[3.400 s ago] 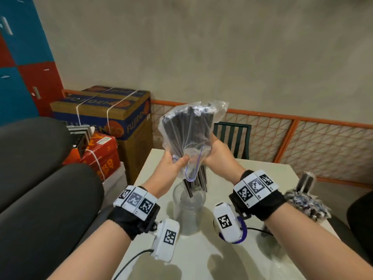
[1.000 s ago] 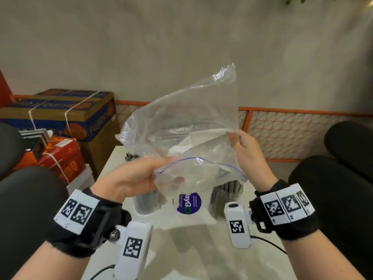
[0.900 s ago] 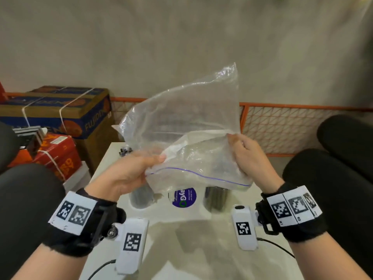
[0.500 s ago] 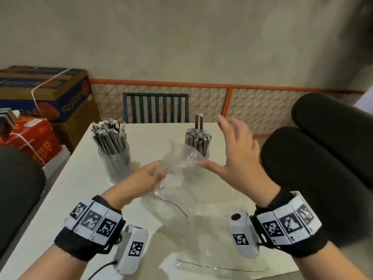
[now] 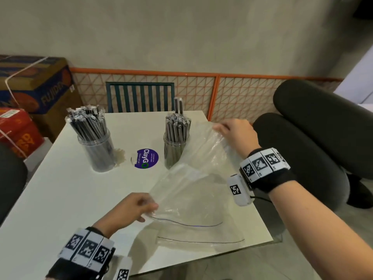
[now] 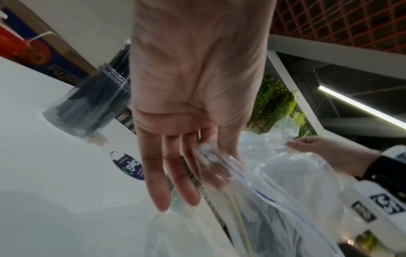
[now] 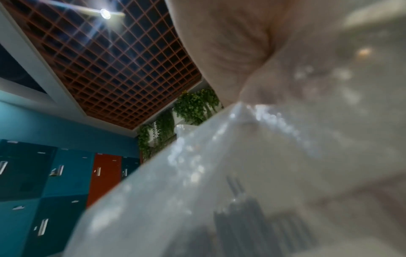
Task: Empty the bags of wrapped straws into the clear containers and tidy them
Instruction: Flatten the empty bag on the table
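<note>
Two clear containers stand on the white table (image 5: 76, 195), both packed with dark wrapped straws: the left container (image 5: 96, 150) (image 6: 87, 106) and the right container (image 5: 176, 146). An empty clear zip bag (image 5: 193, 178) (image 6: 285, 173) (image 7: 219, 165) is stretched out low over the table's right front part. My left hand (image 5: 152, 208) (image 6: 204, 156) pinches its zip edge near me. My right hand (image 5: 219, 129) (image 6: 294, 144) grips its far end beside the right container. A second empty bag (image 5: 232, 235) lies flat under it at the table's front right corner.
A round purple sticker (image 5: 146, 158) lies between the containers. A green chair back (image 5: 139, 97) stands behind the table, before an orange mesh fence (image 5: 242, 93). Cardboard boxes (image 5: 36, 87) are stacked at left. Black cushions (image 5: 312, 138) crowd the table's right side.
The empty bag came down from the air to the table. My right hand, open half a second ago, now holds its far end, and my left hand drew the zip edge toward me, stretching it out.
</note>
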